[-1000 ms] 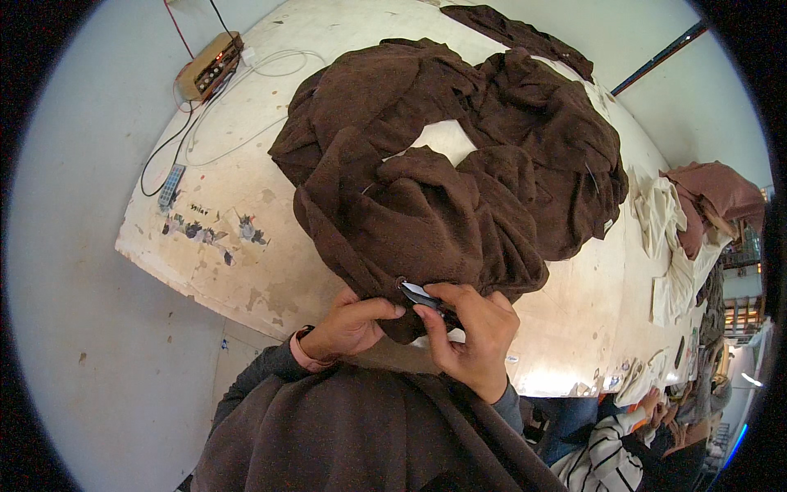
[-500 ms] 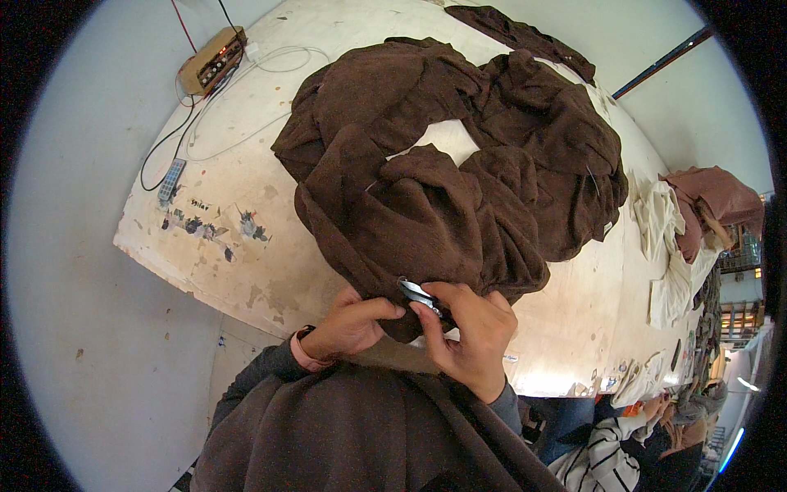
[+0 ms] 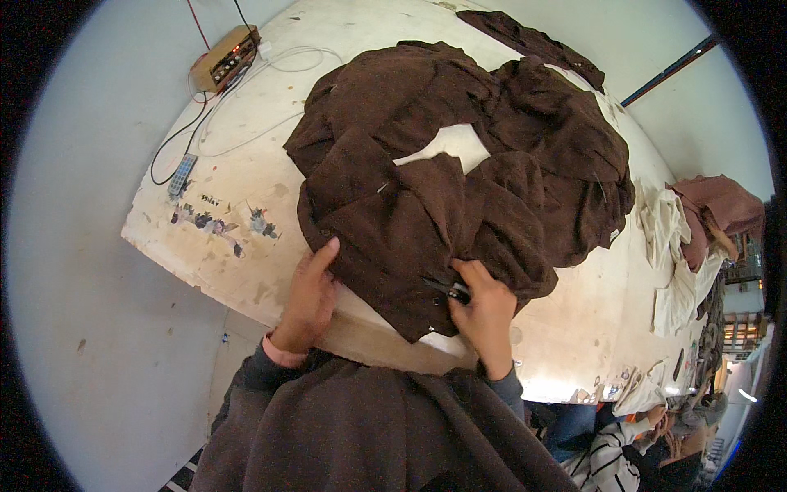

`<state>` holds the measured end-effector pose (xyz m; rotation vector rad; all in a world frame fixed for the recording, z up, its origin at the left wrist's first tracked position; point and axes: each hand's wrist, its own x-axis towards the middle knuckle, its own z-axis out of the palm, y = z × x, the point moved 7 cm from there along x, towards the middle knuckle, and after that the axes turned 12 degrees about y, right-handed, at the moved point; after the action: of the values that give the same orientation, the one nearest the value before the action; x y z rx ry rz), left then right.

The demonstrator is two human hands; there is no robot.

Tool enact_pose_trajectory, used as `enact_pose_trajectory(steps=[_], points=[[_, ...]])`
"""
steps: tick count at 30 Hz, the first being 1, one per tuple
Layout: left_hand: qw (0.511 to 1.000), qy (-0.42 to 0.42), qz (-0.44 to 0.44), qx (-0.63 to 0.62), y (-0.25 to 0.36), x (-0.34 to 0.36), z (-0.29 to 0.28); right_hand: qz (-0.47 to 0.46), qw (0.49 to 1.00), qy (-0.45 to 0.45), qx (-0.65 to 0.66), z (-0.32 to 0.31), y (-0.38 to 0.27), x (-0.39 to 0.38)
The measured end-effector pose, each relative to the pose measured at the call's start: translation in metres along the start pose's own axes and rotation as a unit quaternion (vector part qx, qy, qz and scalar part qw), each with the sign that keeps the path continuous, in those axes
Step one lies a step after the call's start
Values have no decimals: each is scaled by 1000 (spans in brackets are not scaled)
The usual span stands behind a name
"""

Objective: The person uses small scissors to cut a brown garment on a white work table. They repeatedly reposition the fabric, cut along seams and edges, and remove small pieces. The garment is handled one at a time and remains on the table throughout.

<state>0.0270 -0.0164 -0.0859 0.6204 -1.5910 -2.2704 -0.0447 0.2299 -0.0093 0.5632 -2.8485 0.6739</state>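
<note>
My left hand (image 3: 311, 299) has its thumb on the left edge of the dark brown cloth (image 3: 377, 246), its fingers curled at or under that edge. My right hand (image 3: 484, 316) holds small dark thread snips (image 3: 456, 289), with the narrow tips lying over the cloth. Small round details, perhaps buttons or holes, show on the cloth below the snips and near my left thumb. The brown fabric is heaped in a loose ring across the pale, stained table (image 3: 213, 254), with a flatter front part lying between my hands.
A tan box with knobs (image 3: 225, 57), cables and a keypad (image 3: 182, 175) lie back left. Another brown piece (image 3: 529, 45) lies at the far edge. Cream (image 3: 668, 262) and mauve cloths (image 3: 717, 205) are on the right. Another person's striped sleeve (image 3: 607, 455) shows lower right.
My hands have moved apart, the left one up and leftward along the cloth, the right slightly up with the snips. The front of the cloth is now spread flatter.
</note>
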Motion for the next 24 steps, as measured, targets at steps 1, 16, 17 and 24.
enact_pose_trajectory(steps=[1,16,17,24], points=[[990,-74,99,62,2,-2,-4,-49,998,37,3,-11,-5,6],[935,-133,-119,-306,42,-16,104,57,943,279,175,-115,38,30],[939,-127,-137,-290,36,-18,105,97,933,236,253,-104,37,23],[961,-173,-123,-180,30,-34,114,23,917,137,374,-67,-36,8]])
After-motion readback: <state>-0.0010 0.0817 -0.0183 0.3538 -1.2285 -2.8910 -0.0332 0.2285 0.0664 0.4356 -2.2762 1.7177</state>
